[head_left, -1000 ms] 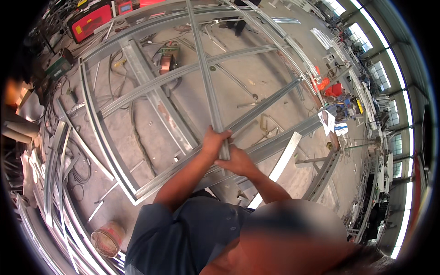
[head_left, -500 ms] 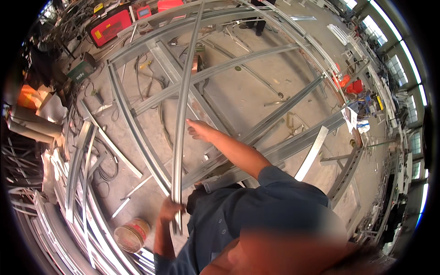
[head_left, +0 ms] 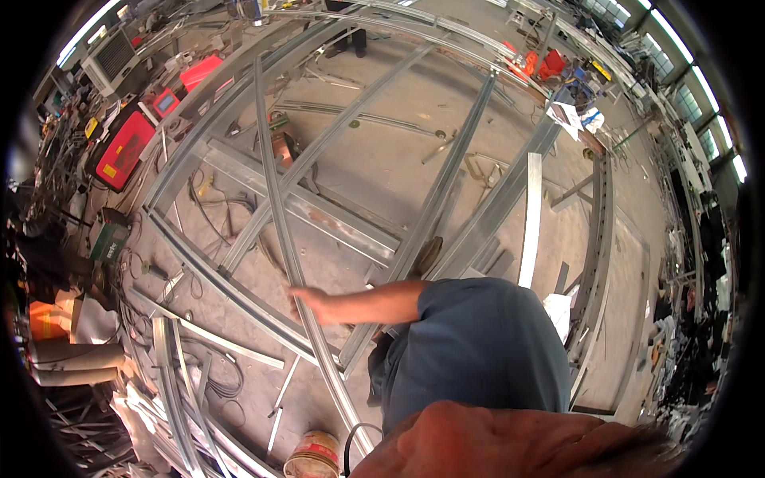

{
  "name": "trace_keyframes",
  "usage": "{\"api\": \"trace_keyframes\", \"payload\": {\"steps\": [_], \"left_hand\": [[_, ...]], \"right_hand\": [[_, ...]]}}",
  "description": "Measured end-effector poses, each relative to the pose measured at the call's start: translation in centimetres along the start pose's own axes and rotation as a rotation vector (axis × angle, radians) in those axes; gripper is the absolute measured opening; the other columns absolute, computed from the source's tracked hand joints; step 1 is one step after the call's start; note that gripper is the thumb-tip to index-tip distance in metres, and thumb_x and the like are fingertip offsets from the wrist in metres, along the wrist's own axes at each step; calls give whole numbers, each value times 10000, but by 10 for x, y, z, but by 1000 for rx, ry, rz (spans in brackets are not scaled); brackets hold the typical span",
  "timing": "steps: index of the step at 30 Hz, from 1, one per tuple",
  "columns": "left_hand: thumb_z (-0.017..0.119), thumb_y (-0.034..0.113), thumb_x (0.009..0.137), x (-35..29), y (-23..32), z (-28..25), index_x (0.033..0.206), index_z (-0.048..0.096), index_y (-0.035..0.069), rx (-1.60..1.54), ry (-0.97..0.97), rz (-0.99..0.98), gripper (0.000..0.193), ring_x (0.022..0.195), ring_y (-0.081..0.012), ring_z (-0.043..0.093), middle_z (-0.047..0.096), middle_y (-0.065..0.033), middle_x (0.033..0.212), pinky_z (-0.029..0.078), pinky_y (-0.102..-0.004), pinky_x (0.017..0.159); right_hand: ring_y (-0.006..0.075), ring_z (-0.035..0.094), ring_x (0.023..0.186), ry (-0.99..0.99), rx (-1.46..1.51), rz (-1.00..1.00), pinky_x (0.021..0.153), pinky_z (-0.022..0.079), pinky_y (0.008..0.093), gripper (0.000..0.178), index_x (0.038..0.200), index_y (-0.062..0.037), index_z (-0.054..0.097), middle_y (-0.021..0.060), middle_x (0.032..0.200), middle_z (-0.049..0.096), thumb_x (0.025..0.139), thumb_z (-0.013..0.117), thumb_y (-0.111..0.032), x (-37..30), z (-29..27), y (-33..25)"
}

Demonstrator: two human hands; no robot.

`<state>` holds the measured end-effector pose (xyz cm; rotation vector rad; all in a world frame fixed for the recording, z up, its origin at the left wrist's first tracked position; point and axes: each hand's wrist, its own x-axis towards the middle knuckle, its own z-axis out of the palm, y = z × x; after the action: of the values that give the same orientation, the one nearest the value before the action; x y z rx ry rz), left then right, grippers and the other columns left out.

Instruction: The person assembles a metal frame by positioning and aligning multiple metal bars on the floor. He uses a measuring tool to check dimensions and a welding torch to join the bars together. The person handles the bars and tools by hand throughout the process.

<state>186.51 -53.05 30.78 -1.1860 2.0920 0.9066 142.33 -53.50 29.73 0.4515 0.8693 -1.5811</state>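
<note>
A long grey metal channel [head_left: 279, 209] lies slantwise across a large welded frame [head_left: 213, 276] of similar steel members. My right hand [head_left: 311, 305] is closed around the channel near its closer end, with the arm reaching in from the right. Fingertips show just past the channel's left edge; the rest of the grip is partly blurred. The near end of the channel runs down past the frame toward my body. My left hand is out of sight.
A paint-stained bucket [head_left: 312, 456] stands below the near frame corner. Metal strips [head_left: 171, 390] and cables lie at the left. Red machines [head_left: 123, 151] stand at the far left. A pale flat bar [head_left: 531, 219] leans at the right. Another person's dark legs [head_left: 348, 41] show at the back.
My view has turned, so the scene is shifted and rotated. The channel now slants more, its far end to the left. My right hand has come onto it; my left hand has left view.
</note>
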Motion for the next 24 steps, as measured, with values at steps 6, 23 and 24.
{"api": "trace_keyframes", "payload": {"steps": [6,23,24], "left_hand": [[615,188,821,22,-7,-28,1121,574,45,112,-1,33,335,883,-356,682,700,-190,927,537,-457,767],[496,307,929,79,47,-78,1159,580,86,365,61,65,330,991,-419,640,679,-218,1010,501,-508,852],[489,314,935,80,49,-83,1161,580,88,379,69,57,332,997,-423,637,677,-220,1015,499,-511,857]], "right_hand": [[193,634,905,-65,37,225,799,547,367,332,995,-136,602,21,947,595,872,736,-413,-103,10,78],[186,632,799,70,397,-133,703,548,347,201,916,-160,587,-12,851,589,902,700,-325,-93,-109,-77],[184,623,790,99,383,-177,704,537,349,195,908,-161,586,-16,831,586,906,697,-322,-91,-112,-95]]}}
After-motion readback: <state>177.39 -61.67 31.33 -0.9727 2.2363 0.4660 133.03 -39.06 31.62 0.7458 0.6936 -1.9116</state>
